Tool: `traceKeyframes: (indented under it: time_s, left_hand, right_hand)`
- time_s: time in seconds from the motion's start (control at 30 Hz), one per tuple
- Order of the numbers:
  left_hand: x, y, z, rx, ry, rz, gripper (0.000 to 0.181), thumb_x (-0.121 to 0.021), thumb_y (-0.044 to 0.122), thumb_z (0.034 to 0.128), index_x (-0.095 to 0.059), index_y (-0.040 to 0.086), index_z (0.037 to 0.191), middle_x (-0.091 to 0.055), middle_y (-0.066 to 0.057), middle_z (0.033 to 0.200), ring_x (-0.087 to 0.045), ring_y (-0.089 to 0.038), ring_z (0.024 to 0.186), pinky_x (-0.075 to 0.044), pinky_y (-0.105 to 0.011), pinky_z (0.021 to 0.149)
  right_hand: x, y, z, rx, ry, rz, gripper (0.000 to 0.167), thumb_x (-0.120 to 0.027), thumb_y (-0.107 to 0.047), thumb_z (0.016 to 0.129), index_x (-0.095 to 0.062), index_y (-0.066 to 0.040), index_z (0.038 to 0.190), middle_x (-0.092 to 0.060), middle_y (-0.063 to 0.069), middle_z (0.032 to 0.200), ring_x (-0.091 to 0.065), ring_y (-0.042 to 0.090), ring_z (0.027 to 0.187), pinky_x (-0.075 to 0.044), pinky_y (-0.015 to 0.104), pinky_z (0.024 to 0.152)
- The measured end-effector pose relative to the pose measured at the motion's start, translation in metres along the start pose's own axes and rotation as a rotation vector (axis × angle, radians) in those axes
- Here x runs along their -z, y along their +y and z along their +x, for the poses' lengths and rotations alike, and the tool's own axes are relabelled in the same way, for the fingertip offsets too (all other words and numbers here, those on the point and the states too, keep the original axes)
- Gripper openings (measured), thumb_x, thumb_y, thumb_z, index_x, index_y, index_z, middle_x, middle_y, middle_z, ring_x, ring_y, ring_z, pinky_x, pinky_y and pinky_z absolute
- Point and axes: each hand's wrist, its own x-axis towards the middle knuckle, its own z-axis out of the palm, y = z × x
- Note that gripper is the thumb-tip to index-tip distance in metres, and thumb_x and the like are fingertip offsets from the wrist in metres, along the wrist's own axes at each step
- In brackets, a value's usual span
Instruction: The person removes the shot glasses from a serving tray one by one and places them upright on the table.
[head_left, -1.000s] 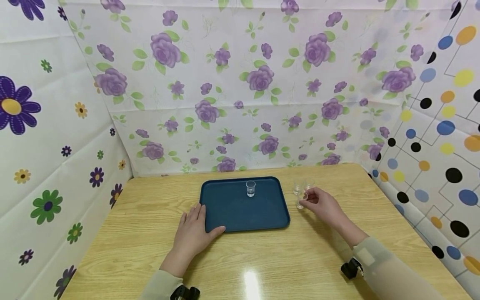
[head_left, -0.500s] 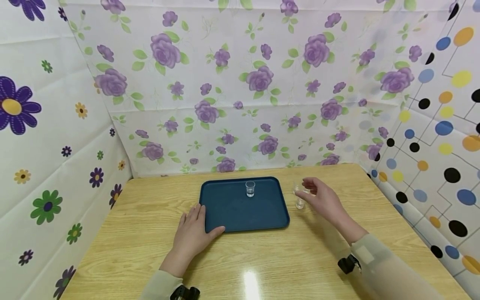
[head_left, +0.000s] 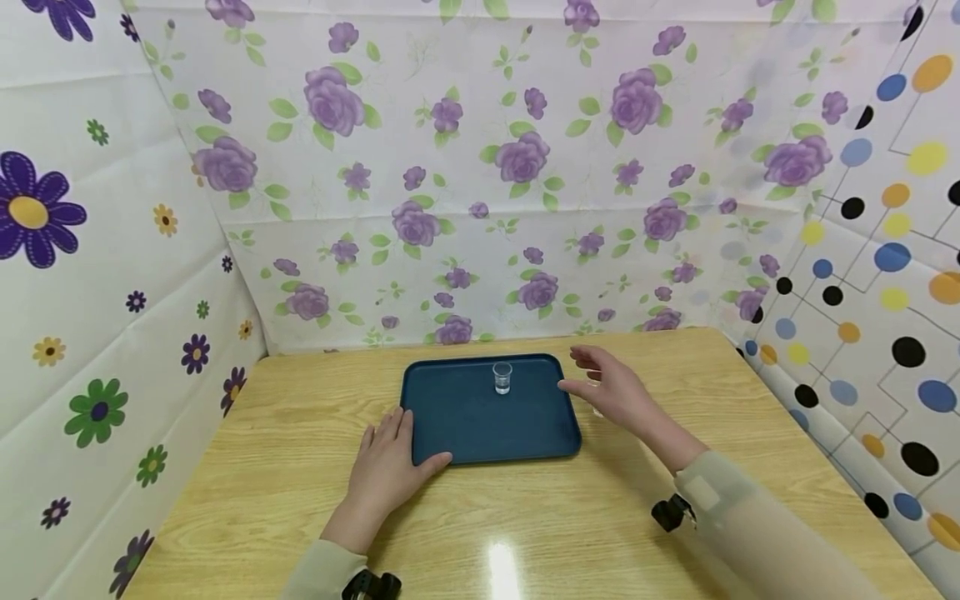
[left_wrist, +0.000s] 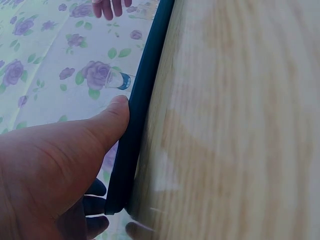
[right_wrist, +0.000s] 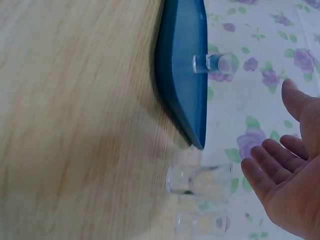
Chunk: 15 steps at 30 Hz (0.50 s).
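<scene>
A dark blue tray point(head_left: 480, 429) lies on the wooden table, with one small clear shot glass point(head_left: 502, 379) upright on it toward the back. My left hand point(head_left: 384, 462) rests at the tray's front left corner, thumb point(left_wrist: 116, 112) against the front rim and fingers along the left side. Over the tray's right edge hovers my right hand point(head_left: 611, 390), thumb and fingers spread with nothing between them. Beneath and behind it, more clear shot glasses point(right_wrist: 200, 180) stand on the table right of the tray; in the head view the hand hides most of them.
The wooden table point(head_left: 480, 521) carries the tray and glasses. A flower-printed cloth point(head_left: 480, 167) hangs behind its back edge. Patterned cloths point(head_left: 862, 275) also close off the left and right sides.
My right hand has let go of a shot glass on the table and moved left toward the tray, its fingers spreading. The left hand and the tray have stayed put.
</scene>
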Motion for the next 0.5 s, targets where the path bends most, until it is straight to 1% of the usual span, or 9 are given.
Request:
traceKeyframes:
  time_s: [0.17,0.27,0.5]
  left_hand:
    - [-0.001,-0.001,0.0,-0.003,0.004,0.001,0.112,-0.07,0.073,0.0986,-0.036,-0.007,0.169,-0.03,-0.028,0.176,-0.026,-0.047,0.164,-0.014,-0.067,0.133]
    - [-0.001,-0.001,-0.001,-0.003,0.004,0.004,0.112,-0.07,0.073,0.0987,-0.035,-0.007,0.169,-0.03,-0.028,0.176,-0.026,-0.047,0.164,-0.014,-0.067,0.133]
    - [-0.001,0.0,0.0,-0.005,0.01,0.004,0.112,-0.071,0.073,0.0984,-0.036,-0.007,0.169,-0.031,-0.028,0.176,-0.027,-0.047,0.164,-0.014,-0.067,0.133]
  right_hand:
    - [-0.013,-0.006,0.009,0.018,-0.03,-0.012,0.085,-0.081,-0.043,0.104,-0.041,-0.006,0.169,-0.05,0.019,0.166,-0.05,0.041,0.152,-0.044,0.056,0.123]
    - [-0.02,-0.009,0.015,0.03,-0.036,-0.015,0.085,-0.081,-0.043,0.103,-0.042,-0.004,0.169,-0.05,0.02,0.166,-0.05,0.041,0.152,-0.044,0.056,0.123]
    - [-0.034,-0.015,0.026,0.048,-0.039,-0.044,0.079,-0.08,-0.041,0.104,-0.046,-0.009,0.168,-0.053,0.014,0.166,-0.052,0.036,0.151,-0.045,0.052,0.123]
